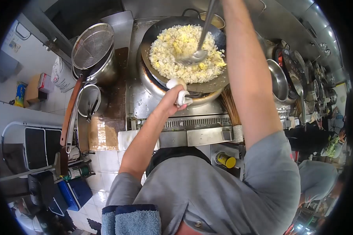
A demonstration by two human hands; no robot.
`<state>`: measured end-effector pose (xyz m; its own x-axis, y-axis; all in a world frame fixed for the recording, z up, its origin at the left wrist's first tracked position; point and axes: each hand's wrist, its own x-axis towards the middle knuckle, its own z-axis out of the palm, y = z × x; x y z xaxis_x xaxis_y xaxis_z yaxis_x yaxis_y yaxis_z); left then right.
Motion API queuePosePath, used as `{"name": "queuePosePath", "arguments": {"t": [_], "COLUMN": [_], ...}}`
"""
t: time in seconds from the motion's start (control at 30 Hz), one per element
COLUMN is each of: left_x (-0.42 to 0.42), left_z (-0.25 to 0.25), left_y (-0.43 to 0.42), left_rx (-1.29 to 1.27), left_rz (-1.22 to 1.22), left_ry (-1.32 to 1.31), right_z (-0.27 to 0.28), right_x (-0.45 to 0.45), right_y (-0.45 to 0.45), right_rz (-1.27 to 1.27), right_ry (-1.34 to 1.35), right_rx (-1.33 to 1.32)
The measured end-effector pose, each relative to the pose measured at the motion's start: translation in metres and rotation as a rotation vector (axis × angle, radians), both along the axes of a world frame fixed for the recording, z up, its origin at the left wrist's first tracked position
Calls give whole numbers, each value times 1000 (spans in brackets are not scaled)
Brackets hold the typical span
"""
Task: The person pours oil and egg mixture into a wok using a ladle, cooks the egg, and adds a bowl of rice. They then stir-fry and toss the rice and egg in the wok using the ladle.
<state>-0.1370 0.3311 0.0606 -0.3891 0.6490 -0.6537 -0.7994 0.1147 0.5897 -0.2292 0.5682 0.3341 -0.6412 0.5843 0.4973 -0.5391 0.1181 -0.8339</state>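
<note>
A large dark wok [152, 34] sits on the burner, filled with rice and yellow bits of egg [170, 43]. My left hand [172, 101] is closed round the wok's near handle through a folded white cloth [183, 98]. Resting in the rice is the bowl of a metal ladle [200, 55], somewhat blurred. Its long handle runs up past the top edge of the view. My right forearm reaches up over the wok's right side, and my right hand is beyond the top edge, out of view.
Left of the stove, a round mesh strainer [93, 45] lies over a large pot, near a smaller metal pot [91, 96]. A bamboo brush [231, 105] stands right of the wok. Further right are a steel bowl [277, 82] and another person [317, 176]. A yellow-lidded can [226, 159] is below.
</note>
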Motion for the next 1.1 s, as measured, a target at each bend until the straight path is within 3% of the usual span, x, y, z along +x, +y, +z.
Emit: {"name": "queuePosePath", "arguments": {"t": [0.07, 0.17, 0.27, 0.33, 0.4, 0.47, 0.5, 0.6, 0.63, 0.67, 0.73, 0.8, 0.87, 0.93, 1.0, 1.03, 1.1], "left_x": [0, -3, -6, -9, -8, -9, -13, -17, -13, -11, -9, -16, -17, -12, -5, -5, -4], "left_z": [0, -3, -8, -6, -4, -12, -13, -3, 0, 2, -2, -21, -22, -21, -10, -15, -15], "left_y": [2, 3, -1, -5, -3, 0, -1, -3, -5, -6, -3, -2, 0, -2, 2, 0, 1], "left_rx": [-28, 3, 16, 79, 51, 40, 65, 62, 57, 49, 16, 106, 100, 98, 76, 88, 76], "left_rz": [9, -8, -92, -147, -130, -91, -155, -223, -200, -179, -119, -239, -225, -153, -41, -59, -47], "left_ry": [-16, 0, -2, 12, -23, -25, -9, -3, -8, -12, -13, -14, -16, -51, -32, -29, -31], "right_z": [21, -61, -53, -23, -35, -104, -118, -63, -52, -50, -92, -121, -78, -48, -86, -108, -93], "right_x": [36, 71, 44, 82, 139, 115, 101, 114, 135, 169, 173, 133, 123, 147, 144, 128, 84], "right_y": [1, -71, -24, -11, -75, -75, -57, -43, -50, -69, -77, -39, -25, -43, -39, -23, 30], "right_rz": [276, -239, -196, 193, -190, -319, -154, -102, -188, -130, -323, -229, -3, -160, -291, -234, -203], "right_ry": [136, 102, 41, 328, 210, 262, 252, 204, 118, 183, 238, 195, 225, 146, 243, 218, 210], "right_rx": [0, -29, -62, 105, 123, 152, 9, 13, -51, 69, 286, 178, 33, -7, 240, 217, 238]}}
